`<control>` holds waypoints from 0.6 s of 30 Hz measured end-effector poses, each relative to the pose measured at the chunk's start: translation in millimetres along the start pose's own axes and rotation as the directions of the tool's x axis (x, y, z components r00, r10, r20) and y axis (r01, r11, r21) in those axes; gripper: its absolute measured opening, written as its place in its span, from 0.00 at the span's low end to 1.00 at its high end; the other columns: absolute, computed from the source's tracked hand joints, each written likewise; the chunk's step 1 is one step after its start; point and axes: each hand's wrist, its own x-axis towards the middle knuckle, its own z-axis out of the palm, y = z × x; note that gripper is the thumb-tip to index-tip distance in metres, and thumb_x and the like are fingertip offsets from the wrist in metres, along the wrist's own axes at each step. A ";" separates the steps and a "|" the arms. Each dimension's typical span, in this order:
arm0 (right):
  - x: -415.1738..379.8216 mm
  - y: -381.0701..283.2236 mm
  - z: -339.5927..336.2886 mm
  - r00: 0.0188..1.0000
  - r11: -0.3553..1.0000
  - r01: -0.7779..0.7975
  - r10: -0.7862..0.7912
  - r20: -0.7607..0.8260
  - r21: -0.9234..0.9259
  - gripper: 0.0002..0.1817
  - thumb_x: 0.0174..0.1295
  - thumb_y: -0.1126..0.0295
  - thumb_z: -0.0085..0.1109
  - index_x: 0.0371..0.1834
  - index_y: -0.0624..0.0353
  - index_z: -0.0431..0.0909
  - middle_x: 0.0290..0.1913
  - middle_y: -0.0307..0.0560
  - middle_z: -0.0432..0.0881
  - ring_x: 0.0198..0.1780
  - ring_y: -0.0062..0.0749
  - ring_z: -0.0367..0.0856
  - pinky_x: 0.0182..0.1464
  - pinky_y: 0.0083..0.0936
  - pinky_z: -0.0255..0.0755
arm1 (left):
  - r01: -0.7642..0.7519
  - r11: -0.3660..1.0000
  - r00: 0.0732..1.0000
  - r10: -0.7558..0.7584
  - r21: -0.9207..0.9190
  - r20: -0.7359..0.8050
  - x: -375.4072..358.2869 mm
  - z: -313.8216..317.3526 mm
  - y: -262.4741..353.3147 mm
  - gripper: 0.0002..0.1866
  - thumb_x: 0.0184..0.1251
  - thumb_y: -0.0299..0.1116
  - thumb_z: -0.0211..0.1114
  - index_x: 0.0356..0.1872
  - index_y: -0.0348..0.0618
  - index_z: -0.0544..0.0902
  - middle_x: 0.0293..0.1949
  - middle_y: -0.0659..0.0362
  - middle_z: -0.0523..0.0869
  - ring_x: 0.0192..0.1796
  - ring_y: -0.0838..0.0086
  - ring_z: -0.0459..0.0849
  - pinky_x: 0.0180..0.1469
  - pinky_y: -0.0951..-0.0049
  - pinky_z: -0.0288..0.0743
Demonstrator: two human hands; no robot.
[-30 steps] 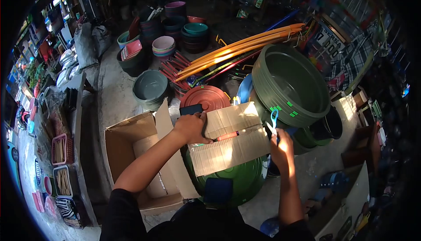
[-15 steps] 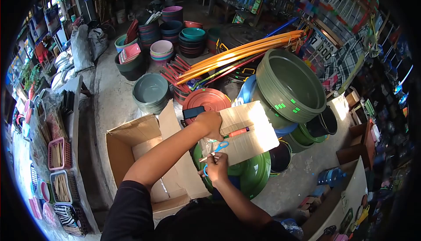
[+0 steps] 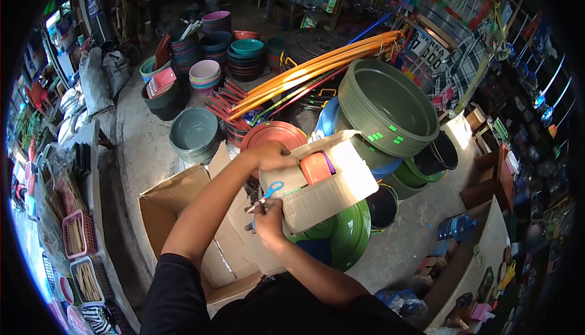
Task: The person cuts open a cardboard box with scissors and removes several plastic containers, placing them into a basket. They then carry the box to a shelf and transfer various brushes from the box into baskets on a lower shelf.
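Note:
A small cardboard box (image 3: 317, 206) with its top flaps parted sits in front of me, over a green round lid (image 3: 355, 232). Inside it show an orange object (image 3: 315, 168) and a purple one (image 3: 329, 162), too hidden to name. My left hand (image 3: 275, 156) is closed on the box's far left edge, its fingertips partly hidden. At the near left corner, my right hand (image 3: 267, 220) grips a pair of scissors with blue handles (image 3: 276, 187); one handle loop sticks up above the fingers.
A larger open cardboard box (image 3: 157, 204) stands at my left. Beyond are a reddish lidded tub (image 3: 272, 134), stacked grey basins (image 3: 195, 132), orange poles (image 3: 317, 74) and big green tubs (image 3: 390, 106). A shelf with baskets (image 3: 79, 234) runs along the left.
The small box's top flaps have opened wider, baring the orange and purple objects. Both hands remain at the box, the scissors still in my right one. The view has shifted slightly.

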 end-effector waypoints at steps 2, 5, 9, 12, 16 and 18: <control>-9.2 2.5 -5.3 1.000 1.000 0.027 -0.027 0.001 -0.010 0.15 0.75 0.69 0.51 0.55 0.60 0.56 0.41 0.54 0.83 0.16 0.31 0.78 0.14 0.24 0.69 | 0.050 0.973 0.998 -0.039 -0.226 0.053 2.4 -5.4 -20.7 0.31 0.64 0.57 0.62 0.51 0.36 0.86 0.40 0.49 0.89 0.43 0.66 0.87 0.50 0.66 0.78; -29.2 -4.1 -42.2 0.967 0.975 0.122 -0.075 0.243 -0.188 0.12 0.71 0.72 0.58 0.52 0.61 0.66 0.38 0.48 0.82 0.28 0.29 0.83 0.25 0.25 0.76 | -0.134 0.859 0.977 0.031 -0.494 -0.212 4.8 -8.9 -37.3 0.21 0.70 0.47 0.64 0.50 0.38 0.86 0.37 0.55 0.87 0.40 0.75 0.84 0.45 0.69 0.77; -40.5 -7.3 -110.6 0.809 0.750 0.578 -0.474 0.347 -0.322 0.10 0.69 0.71 0.61 0.50 0.62 0.75 0.38 0.48 0.85 0.31 0.27 0.84 0.31 0.26 0.76 | -0.326 0.931 0.848 0.213 -0.162 -0.486 -14.5 -23.6 -12.6 0.11 0.65 0.34 0.70 0.45 0.41 0.87 0.35 0.56 0.86 0.39 0.68 0.84 0.45 0.70 0.77; -51.3 -26.6 -157.2 0.892 0.821 0.443 -0.362 0.271 -0.360 0.10 0.67 0.70 0.63 0.48 0.61 0.81 0.36 0.47 0.86 0.32 0.28 0.85 0.37 0.26 0.76 | -0.302 0.922 0.721 0.386 0.241 -0.575 -23.9 -9.0 4.7 0.07 0.63 0.30 0.66 0.41 0.43 0.87 0.38 0.58 0.83 0.43 0.62 0.83 0.49 0.68 0.75; -50.5 -53.0 -204.3 0.948 0.822 0.311 -0.230 0.221 -0.477 0.11 0.66 0.70 0.65 0.50 0.57 0.82 0.37 0.45 0.88 0.34 0.31 0.87 0.38 0.26 0.77 | 0.006 0.686 0.743 0.484 0.728 -0.462 -32.2 22.1 22.2 0.09 0.61 0.32 0.60 0.37 0.44 0.87 0.42 0.60 0.78 0.49 0.65 0.77 0.53 0.62 0.71; -39.8 -54.4 -218.5 0.951 0.840 0.291 -0.204 0.232 -0.458 0.11 0.65 0.70 0.65 0.50 0.56 0.82 0.37 0.45 0.88 0.35 0.32 0.87 0.38 0.25 0.77 | 0.011 0.718 0.760 0.447 0.696 -0.473 -38.8 33.6 37.4 0.08 0.62 0.32 0.61 0.35 0.42 0.87 0.41 0.60 0.77 0.46 0.64 0.78 0.51 0.61 0.73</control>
